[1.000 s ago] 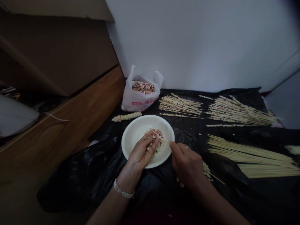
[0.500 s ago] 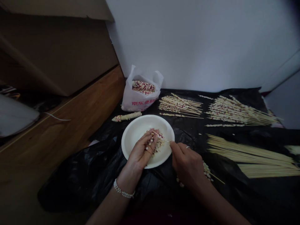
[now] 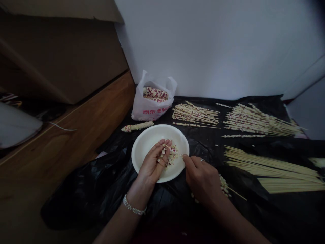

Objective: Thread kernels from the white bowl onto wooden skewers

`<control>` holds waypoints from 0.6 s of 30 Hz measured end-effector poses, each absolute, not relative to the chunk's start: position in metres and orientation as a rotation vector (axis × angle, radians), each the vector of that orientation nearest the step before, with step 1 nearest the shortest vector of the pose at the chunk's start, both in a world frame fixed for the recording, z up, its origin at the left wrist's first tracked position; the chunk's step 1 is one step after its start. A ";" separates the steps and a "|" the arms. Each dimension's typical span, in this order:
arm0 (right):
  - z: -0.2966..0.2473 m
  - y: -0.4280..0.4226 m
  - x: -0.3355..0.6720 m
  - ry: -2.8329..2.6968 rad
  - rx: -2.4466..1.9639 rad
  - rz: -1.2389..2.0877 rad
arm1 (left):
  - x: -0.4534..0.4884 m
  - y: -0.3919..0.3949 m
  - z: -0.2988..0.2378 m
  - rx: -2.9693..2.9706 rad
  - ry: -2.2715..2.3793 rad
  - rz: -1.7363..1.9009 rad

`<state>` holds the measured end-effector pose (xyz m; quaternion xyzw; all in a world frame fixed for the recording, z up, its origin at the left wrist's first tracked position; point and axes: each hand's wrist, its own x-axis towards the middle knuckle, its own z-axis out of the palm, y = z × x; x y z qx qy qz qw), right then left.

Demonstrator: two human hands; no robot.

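Both hands meet over the white bowl (image 3: 144, 145): left hand (image 3: 152, 164) cups corn kernels (image 3: 170, 154), fingers half-curled; right hand (image 3: 201, 178) pinches a skewer (image 3: 232, 190); its sharp tip could prick the left fingers, or kernels split and spill.

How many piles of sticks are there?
3. Two corn-threaded piles lie by the wall, one near the bag, one further right. A bare pile lies right of the plate.
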<state>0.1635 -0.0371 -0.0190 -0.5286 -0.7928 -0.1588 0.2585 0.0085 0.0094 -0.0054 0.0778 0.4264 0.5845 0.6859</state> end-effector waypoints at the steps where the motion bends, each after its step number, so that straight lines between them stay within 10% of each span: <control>1: -0.019 -0.037 0.164 -2.159 -1.428 -0.428 | 0.009 0.009 -0.005 0.179 0.965 1.305; 18: -0.019 -0.037 0.163 -2.177 -1.482 -0.415 | 0.009 0.008 -0.006 0.226 0.910 1.314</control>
